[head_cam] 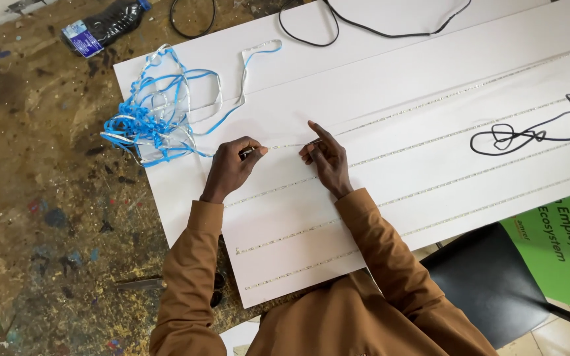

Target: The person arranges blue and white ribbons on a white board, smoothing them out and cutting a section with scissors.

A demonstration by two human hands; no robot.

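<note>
While both hands pinch the thin silvery strip (pixel 285 146) at the centre of the head view, the left hand (pixel 231 166) closed on its end and the right hand (pixel 324 158) pressing it on the white board (pixel 430 79), the strip could go down crooked. The tangled blue-and-silver backing ribbon (pixel 153 115) at upper left may snag on the paint-stained worktop (pixel 41 198).

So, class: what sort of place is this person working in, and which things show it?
Probably a workshop for making signs. A paint-spattered workbench carries a white board lined with thin strips, and both hands hold one strip beside tangled blue-and-silver backing tape.
</note>
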